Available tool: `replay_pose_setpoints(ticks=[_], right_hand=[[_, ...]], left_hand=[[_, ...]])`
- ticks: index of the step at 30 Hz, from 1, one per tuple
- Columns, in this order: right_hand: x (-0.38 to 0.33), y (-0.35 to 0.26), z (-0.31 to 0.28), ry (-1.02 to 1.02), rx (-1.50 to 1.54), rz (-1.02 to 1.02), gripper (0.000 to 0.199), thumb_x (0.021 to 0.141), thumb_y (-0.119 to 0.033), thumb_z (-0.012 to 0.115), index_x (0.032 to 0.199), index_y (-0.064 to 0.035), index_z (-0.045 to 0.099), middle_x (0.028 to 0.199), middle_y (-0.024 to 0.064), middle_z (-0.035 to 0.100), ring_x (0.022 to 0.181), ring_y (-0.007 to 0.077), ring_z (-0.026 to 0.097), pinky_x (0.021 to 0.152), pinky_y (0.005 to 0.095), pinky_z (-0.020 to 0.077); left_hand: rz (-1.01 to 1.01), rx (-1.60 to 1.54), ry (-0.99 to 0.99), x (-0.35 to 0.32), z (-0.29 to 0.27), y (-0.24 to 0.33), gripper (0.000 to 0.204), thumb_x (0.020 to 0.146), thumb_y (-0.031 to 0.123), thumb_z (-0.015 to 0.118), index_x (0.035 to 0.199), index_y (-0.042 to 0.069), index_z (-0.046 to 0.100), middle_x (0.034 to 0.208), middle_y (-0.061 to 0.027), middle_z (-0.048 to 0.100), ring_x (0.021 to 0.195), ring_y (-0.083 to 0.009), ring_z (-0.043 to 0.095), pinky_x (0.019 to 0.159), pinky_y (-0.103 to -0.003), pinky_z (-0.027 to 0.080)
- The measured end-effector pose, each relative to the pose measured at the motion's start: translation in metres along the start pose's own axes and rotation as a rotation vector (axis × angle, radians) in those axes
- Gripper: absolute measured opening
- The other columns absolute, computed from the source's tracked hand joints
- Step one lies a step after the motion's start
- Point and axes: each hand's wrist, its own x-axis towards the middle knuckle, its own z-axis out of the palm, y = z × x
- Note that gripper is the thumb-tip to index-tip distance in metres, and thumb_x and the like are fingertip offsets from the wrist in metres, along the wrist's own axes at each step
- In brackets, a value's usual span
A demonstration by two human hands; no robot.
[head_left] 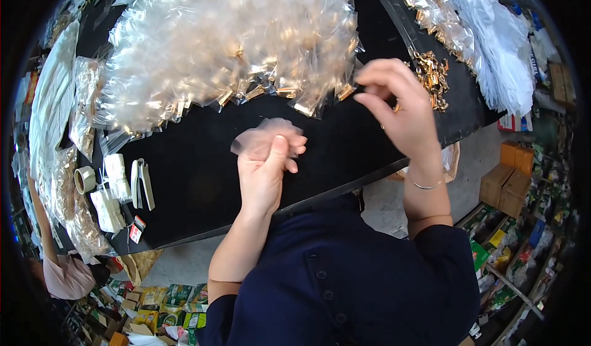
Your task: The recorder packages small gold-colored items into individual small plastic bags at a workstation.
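My left hand [266, 164] is closed on a thin stack of small clear plastic bags [261, 135], the thumb pressed over them above the black table. My right hand [397, 103] is raised at the right edge of a big heap of clear bags [246, 44], each with small gold-coloured metal pieces inside. Its fingers are curled and slightly blurred, with thumb and forefinger apart. Gold glints show by the palm; what the curled fingers hold is mostly hidden. Just left of its fingertips lies a bagged gold piece [346, 92]. Loose gold-coloured pieces [433, 78] are piled beyond the hand.
White plastic bags [498, 50] lie at the far right. On the left are a tape roll [85, 180], white bundles [111, 195] and more filled bags [80, 217]. Cardboard boxes [508, 183] stand on the floor. Another person's arm [43, 223] shows at far left.
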Motion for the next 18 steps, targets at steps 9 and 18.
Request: replay_pose_setpoints(ticks=[9, 18], right_hand=[[-0.043, 0.040, -0.034, -0.394, -0.457, 0.024, 0.026, 0.069, 0.007, 0.074, 0.092, 0.0009, 0.063, 0.088, 0.0086, 0.061, 0.065, 0.0176, 0.056, 0.060, 0.0284, 0.0457], [-0.016, -0.022, -0.003, -0.057, 0.207, -0.073, 0.017, 0.075, 0.009, 0.071, 0.088, -0.0001, 0.064, 0.090, 0.0072, 0.065, 0.069, 0.0109, 0.058, 0.059, 0.0242, 0.0453]], left_hand=[[-0.085, -0.052, -0.050, -0.001, 0.027, -0.009, 0.015, 0.085, 0.010, 0.075, 0.092, 0.001, 0.065, 0.080, -0.0085, 0.066, 0.073, -0.0116, 0.060, 0.057, -0.021, 0.044], [-0.209, -0.117, 0.023, -0.006, 0.030, -0.008, 0.028, 0.083, 0.009, 0.077, 0.106, 0.002, 0.062, 0.092, -0.0070, 0.066, 0.075, -0.0107, 0.060, 0.055, -0.021, 0.044]])
